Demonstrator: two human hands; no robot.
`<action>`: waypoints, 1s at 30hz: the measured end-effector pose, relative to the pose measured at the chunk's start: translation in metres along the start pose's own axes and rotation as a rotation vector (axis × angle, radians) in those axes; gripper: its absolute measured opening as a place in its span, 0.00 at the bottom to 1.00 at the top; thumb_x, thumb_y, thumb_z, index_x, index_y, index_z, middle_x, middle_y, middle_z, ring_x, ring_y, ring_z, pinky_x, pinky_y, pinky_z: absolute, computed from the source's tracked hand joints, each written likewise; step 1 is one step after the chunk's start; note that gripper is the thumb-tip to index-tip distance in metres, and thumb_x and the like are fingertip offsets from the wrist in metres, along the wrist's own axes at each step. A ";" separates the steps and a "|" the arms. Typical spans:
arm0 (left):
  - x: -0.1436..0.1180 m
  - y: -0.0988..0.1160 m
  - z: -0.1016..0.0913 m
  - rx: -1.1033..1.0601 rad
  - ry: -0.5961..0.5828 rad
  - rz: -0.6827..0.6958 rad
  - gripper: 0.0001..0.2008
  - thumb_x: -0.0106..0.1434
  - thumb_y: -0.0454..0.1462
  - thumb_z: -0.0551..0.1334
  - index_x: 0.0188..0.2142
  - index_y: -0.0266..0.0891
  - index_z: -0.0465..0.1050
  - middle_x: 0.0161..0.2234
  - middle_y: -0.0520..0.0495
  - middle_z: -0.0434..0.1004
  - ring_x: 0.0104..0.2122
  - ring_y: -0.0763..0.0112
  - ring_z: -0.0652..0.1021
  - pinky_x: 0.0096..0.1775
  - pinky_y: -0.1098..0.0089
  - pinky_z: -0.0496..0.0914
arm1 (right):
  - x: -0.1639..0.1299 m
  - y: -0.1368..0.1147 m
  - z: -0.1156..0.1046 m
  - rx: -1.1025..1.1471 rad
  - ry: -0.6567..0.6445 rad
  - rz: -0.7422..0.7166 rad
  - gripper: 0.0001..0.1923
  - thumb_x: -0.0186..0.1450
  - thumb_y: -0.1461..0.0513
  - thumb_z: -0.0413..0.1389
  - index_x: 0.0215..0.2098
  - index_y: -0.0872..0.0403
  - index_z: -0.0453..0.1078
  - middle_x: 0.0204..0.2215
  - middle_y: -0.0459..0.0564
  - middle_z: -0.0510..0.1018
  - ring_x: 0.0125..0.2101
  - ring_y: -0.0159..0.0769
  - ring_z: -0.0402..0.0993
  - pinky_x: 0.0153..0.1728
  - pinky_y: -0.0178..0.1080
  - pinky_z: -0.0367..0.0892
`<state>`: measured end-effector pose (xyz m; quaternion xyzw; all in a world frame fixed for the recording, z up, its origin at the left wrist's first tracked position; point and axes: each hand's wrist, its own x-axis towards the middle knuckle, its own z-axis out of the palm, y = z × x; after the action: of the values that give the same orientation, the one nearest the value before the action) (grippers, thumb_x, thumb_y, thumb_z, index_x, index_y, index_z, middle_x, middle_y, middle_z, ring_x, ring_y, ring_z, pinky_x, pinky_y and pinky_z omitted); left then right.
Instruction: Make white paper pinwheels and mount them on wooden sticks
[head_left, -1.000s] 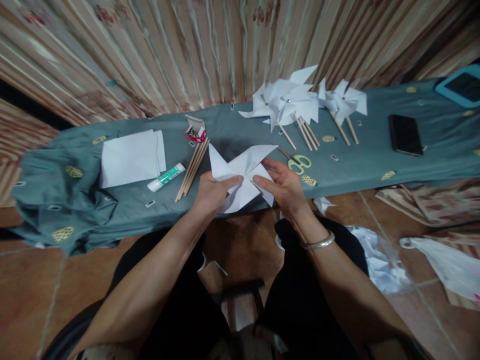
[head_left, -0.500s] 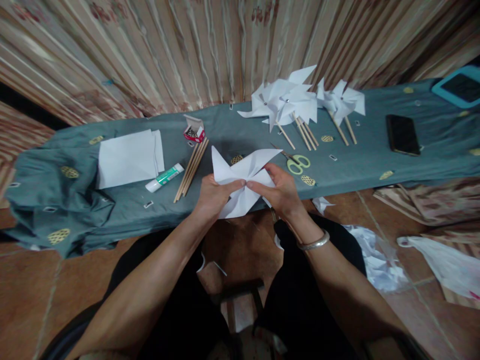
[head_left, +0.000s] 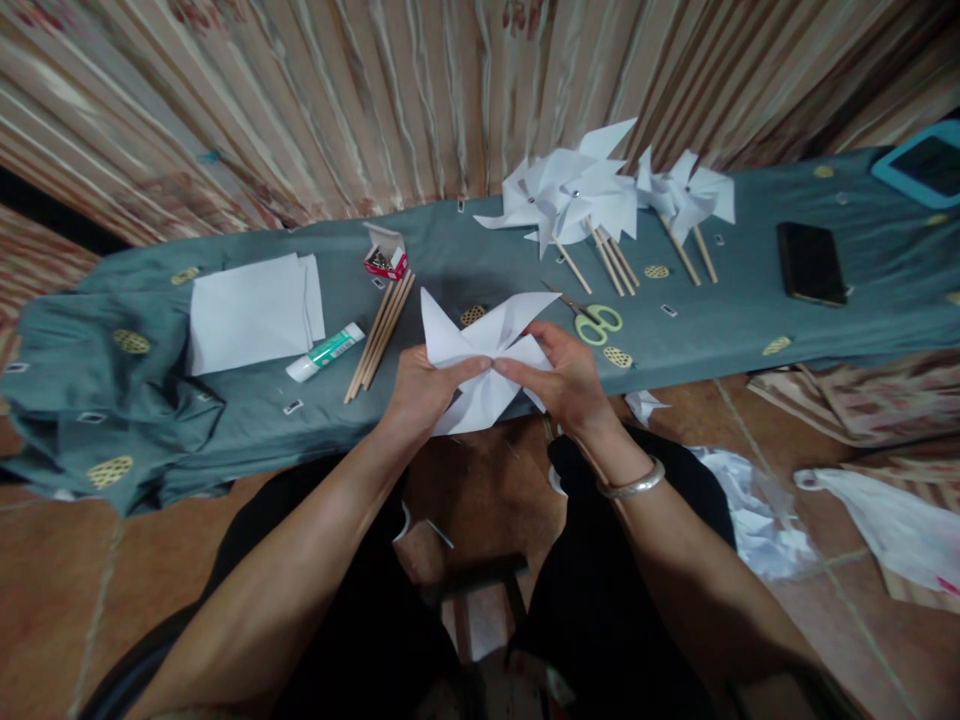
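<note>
A white paper pinwheel head (head_left: 480, 352) is held over the front edge of the cloth-covered table (head_left: 247, 420). My left hand (head_left: 421, 392) grips its left side, thumb pressing at the centre. My right hand (head_left: 566, 378) grips its right side, thumb meeting the left thumb at the centre; a silver bangle is on that wrist. Wooden sticks (head_left: 379, 334) lie just left of my hands, with a glue tube (head_left: 325, 352) beside them. A small red box of pins (head_left: 388, 258) stands open behind the sticks. Green-handled scissors (head_left: 596, 320) lie just right of the paper.
A stack of white paper sheets (head_left: 251, 312) lies at the left. Several finished pinwheels on sticks (head_left: 600, 200) lie at the back. A black phone (head_left: 810, 262) and a blue-cased tablet (head_left: 919, 165) are at the right. Paper scraps (head_left: 757, 515) and a plastic bag (head_left: 885, 535) lie on the floor.
My right hand has slid from the paper's right flap to its centre, folding a corner in so both thumbs now meet there. The paper has shifted slightly.
</note>
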<state>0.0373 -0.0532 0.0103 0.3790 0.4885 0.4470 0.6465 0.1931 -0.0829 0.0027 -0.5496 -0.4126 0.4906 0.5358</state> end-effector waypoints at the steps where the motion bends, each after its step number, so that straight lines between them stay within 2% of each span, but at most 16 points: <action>1: 0.000 0.000 0.000 0.003 0.003 0.002 0.17 0.33 0.38 0.78 0.25 0.35 0.80 0.26 0.48 0.82 0.25 0.69 0.78 0.32 0.70 0.73 | 0.000 0.000 0.000 0.003 -0.001 0.002 0.30 0.43 0.49 0.72 0.39 0.52 0.70 0.31 0.48 0.83 0.32 0.41 0.80 0.36 0.46 0.77; 15: 0.000 -0.004 0.000 0.063 0.062 0.020 0.18 0.34 0.39 0.78 0.26 0.34 0.80 0.25 0.49 0.81 0.24 0.70 0.77 0.31 0.70 0.72 | 0.000 0.007 0.003 -0.047 0.002 -0.041 0.27 0.47 0.51 0.71 0.40 0.52 0.70 0.34 0.50 0.84 0.36 0.43 0.81 0.39 0.46 0.76; 23: 0.001 -0.002 -0.001 -0.013 0.077 0.034 0.18 0.35 0.37 0.78 0.27 0.34 0.80 0.26 0.48 0.82 0.25 0.68 0.79 0.33 0.68 0.73 | 0.000 0.002 0.004 -0.069 0.017 -0.019 0.32 0.44 0.52 0.72 0.43 0.53 0.70 0.38 0.52 0.84 0.38 0.44 0.80 0.42 0.47 0.76; 30: 0.001 -0.001 0.000 -0.029 0.086 0.000 0.19 0.34 0.37 0.78 0.28 0.34 0.80 0.27 0.48 0.82 0.26 0.68 0.79 0.34 0.68 0.73 | 0.001 0.001 0.004 -0.066 0.018 -0.007 0.29 0.44 0.53 0.71 0.41 0.53 0.71 0.36 0.50 0.84 0.37 0.43 0.80 0.40 0.45 0.76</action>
<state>0.0381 -0.0528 0.0088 0.3503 0.5092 0.4699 0.6302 0.1891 -0.0815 0.0015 -0.5699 -0.4257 0.4696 0.5229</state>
